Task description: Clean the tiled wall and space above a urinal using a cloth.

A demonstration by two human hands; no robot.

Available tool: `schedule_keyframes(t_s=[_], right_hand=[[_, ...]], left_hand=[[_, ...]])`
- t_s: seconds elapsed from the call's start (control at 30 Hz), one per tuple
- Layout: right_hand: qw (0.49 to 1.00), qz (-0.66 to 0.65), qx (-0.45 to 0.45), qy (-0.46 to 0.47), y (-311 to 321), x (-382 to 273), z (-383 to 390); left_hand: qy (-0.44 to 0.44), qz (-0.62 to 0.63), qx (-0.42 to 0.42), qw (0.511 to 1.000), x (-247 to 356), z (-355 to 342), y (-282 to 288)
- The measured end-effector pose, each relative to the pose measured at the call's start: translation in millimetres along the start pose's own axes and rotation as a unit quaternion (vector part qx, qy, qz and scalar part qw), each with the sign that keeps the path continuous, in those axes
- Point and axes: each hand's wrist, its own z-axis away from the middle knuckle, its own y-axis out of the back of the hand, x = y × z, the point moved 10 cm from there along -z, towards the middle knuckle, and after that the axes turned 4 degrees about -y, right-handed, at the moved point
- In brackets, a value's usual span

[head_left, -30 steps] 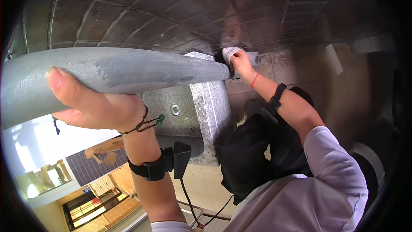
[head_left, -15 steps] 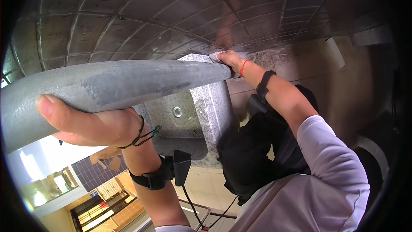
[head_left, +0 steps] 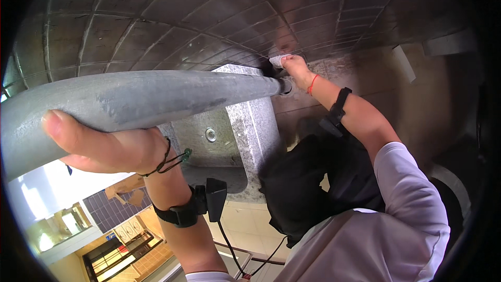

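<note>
Clasping a grey pipe (head_left: pixel 172 91) across frame left with the left hand (head_left: pixel 109 149), pinching a pale cloth-like wad (head_left: pixel 276 61) at upper centre with the right hand (head_left: pixel 297 69), seemingly well under way, not yet finished.

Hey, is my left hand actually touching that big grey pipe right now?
Touching. The head view shows your left hand against the grey pipe, its thumb laid over the pipe's surface with no gap visible.

Pipe (head_left: pixel 172 91) seen as matt, patchy; sink rim (head_left: pixel 255 136) seen as speckled, stone-like; drain ring (head_left: pixel 210 134) as shiny metal; wall tiles (head_left: pixel 219 0), glossy.
</note>
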Motion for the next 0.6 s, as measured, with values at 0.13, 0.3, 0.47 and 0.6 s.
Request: schedule_keyframes(t_s=[0.13, 0.3, 0.47, 0.6], right_hand=[[1.0, 0.001, 0.008, 0.0, -8.7, -0.5, 1.9], [0.998, -0.054, -0.004, -0.031, 10.4, -13.4, 13.2], [0.997, -0.065, 0.038, -0.012, 87.0, -63.3, 49.6], [0.996, -0.084, -0.019, -0.029, 149.9, -90.0, 48.6]], left_hand=[[-0.047, 0.011, 0.007, 0.999, 5.8, -2.8, 2.5], [-0.025, 0.024, 0.022, 0.999, 0.0, -0.8, 6.9], [-0.018, 0.001, 0.031, 0.999, 0.8, -1.6, 14.7], [-0.019, 0.012, 0.024, 0.999, 6.3, 1.6, 4.5]])
